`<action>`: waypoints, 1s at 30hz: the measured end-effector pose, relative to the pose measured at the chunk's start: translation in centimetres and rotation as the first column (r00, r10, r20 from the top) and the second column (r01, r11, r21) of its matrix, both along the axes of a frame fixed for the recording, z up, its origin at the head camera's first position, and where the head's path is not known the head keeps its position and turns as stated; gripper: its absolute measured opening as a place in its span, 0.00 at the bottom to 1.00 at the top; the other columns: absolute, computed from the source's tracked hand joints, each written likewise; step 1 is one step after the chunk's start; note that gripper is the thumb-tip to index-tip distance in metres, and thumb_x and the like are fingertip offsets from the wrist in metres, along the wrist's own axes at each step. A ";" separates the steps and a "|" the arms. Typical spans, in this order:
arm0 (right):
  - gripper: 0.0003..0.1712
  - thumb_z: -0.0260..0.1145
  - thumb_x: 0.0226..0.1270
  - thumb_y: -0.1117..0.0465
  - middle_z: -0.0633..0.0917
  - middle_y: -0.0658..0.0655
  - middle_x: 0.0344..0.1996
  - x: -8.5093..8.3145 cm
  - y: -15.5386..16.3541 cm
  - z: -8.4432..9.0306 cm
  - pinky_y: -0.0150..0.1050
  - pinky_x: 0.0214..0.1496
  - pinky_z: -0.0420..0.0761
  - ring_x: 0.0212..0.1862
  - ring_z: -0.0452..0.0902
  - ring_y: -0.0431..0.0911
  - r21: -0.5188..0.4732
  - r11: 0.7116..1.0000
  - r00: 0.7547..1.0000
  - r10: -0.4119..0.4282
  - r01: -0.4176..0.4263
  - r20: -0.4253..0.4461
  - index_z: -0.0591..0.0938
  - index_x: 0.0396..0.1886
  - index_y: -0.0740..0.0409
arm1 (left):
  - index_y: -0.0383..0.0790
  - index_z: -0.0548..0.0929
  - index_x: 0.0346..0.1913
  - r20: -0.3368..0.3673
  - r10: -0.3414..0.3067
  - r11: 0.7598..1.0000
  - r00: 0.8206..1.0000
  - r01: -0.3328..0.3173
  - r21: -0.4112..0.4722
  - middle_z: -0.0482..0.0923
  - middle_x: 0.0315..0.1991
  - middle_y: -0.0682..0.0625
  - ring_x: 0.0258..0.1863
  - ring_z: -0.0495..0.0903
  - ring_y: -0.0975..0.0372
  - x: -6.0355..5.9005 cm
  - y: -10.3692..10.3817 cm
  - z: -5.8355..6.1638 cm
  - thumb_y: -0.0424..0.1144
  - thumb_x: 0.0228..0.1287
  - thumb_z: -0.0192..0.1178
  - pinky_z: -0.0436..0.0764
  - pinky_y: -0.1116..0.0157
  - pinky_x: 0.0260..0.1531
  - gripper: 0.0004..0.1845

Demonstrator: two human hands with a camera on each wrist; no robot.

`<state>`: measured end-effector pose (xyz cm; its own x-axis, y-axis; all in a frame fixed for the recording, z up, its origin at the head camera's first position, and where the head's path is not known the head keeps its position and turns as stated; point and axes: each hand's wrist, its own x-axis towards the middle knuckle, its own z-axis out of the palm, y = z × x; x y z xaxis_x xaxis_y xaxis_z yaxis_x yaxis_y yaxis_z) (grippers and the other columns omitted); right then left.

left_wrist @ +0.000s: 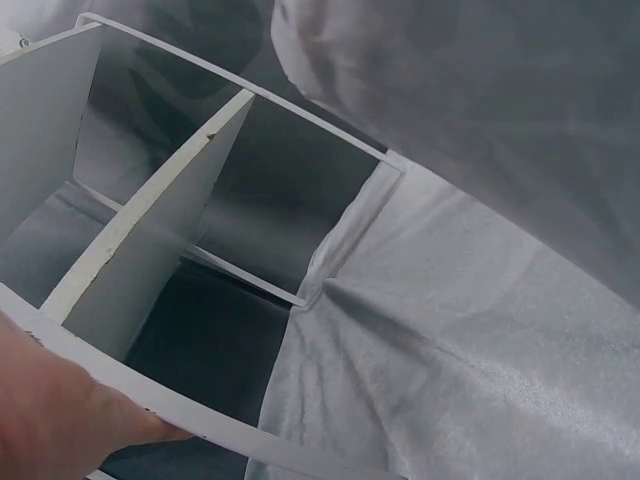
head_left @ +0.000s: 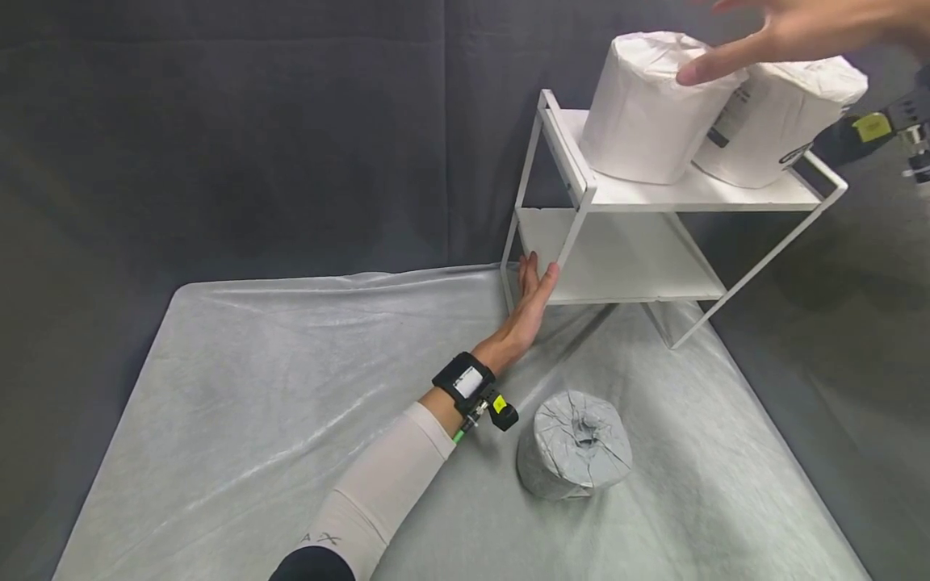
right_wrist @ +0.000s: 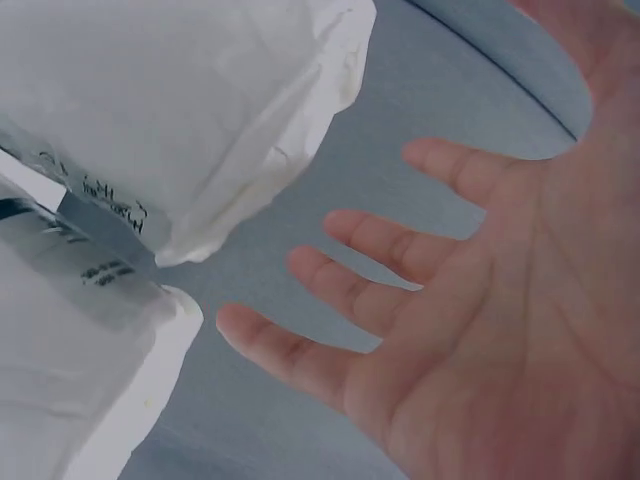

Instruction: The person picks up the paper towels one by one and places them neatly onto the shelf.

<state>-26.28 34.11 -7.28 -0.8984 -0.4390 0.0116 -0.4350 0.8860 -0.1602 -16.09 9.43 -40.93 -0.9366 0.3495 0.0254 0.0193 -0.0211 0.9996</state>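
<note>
Rolls of wrapped paper were the items in hand. Nearest the camera, one grey-wrapped roll point(head_left: 575, 444) stood on end on the pale cloth point(head_left: 240, 387), just beside the left forearm and touched by neither hand.

Left hand point(head_left: 534, 294): fingers straight and together, flat against the front corner post of the white rack point(head_left: 581, 190) at the lower shelf point(head_left: 625, 266). Judged to be steadying the rack rather than gripping it; nothing was held. The left wrist view showed only a strip of palm against the rack's edge, so finger contact on the far side could not be confirmed.

Upper shelf point(head_left: 726, 194): two white-wrapped rolls stood side by side, touching. The left roll point(head_left: 643, 113) sat near the front corner; the right roll point(head_left: 777, 121) carried a printed label, too small to read.

Right hand point(head_left: 792, 32): hovering over the two rolls, fingers spread and relaxed, holding nothing. The right wrist view point(right_wrist: 480, 300) showed open air between fingers and wrapping. In the head view the thumb overlapped the left roll's top edge; contact there could not be told.

Right hand and wrist were cut off by the top and right frame edges. Dark backdrop point(head_left: 254, 121) behind.
</note>
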 end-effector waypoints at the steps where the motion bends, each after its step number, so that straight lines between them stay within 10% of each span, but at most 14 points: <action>1: 0.61 0.72 0.67 0.46 0.47 0.65 0.86 0.4 0.0 0.1 0.80 0.74 0.52 0.82 0.44 0.74 0.006 1.000 1.000 -0.010 0.010 -0.010 0.45 0.89 0.41 | 0.52 0.30 0.87 0.000 0.000 1.000 1.000 0.000 0.001 0.14 0.85 0.53 0.84 0.19 0.56 0.0 0.0 0.0 0.77 0.73 0.33 0.32 0.43 0.81 0.53; 4: 0.60 0.69 0.70 0.49 0.45 0.72 0.84 3.8 -1.5 1.2 0.80 0.75 0.47 0.81 0.41 0.77 -0.013 0.999 0.999 -0.035 0.035 0.032 0.43 0.89 0.51 | 0.52 0.30 0.87 0.001 0.002 1.000 1.000 -0.002 0.012 0.14 0.85 0.53 0.84 0.19 0.57 0.0 0.0 0.1 0.76 0.74 0.33 0.32 0.43 0.81 0.52; 14: 0.55 0.68 0.72 0.55 0.44 0.53 0.87 5.9 0.9 0.6 0.64 0.83 0.45 0.85 0.38 0.63 -0.097 0.994 0.997 0.051 -0.046 0.058 0.46 0.89 0.39 | 0.52 0.30 0.87 0.010 -0.001 1.000 1.000 0.001 0.014 0.14 0.85 0.53 0.84 0.19 0.57 0.1 0.1 0.3 0.73 0.76 0.33 0.31 0.43 0.81 0.50; 25: 0.57 0.72 0.70 0.58 0.45 0.52 0.87 8.8 2.1 -0.6 0.81 0.73 0.46 0.85 0.38 0.67 -0.120 0.989 0.992 0.072 -0.085 -0.107 0.47 0.89 0.48 | 0.50 0.30 0.87 0.006 0.003 1.000 1.000 -0.003 0.019 0.15 0.85 0.52 0.84 0.19 0.55 0.0 0.2 0.2 0.74 0.76 0.33 0.32 0.43 0.81 0.51; 30: 0.57 0.76 0.64 0.62 0.56 0.50 0.86 10.7 3.2 -1.9 0.37 0.83 0.53 0.85 0.47 0.40 -0.167 0.983 0.988 0.055 -0.079 -0.143 0.55 0.88 0.44 | 0.50 0.29 0.87 0.008 -0.006 1.000 1.000 0.006 0.015 0.14 0.85 0.51 0.84 0.18 0.56 0.2 0.3 0.2 0.75 0.75 0.33 0.32 0.43 0.81 0.52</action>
<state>-15.54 37.29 -9.22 -0.8517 -0.4786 0.2135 -0.5208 0.8186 -0.2422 -15.92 9.69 -40.76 -0.9346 0.3548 0.0236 0.0115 -0.0363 0.9993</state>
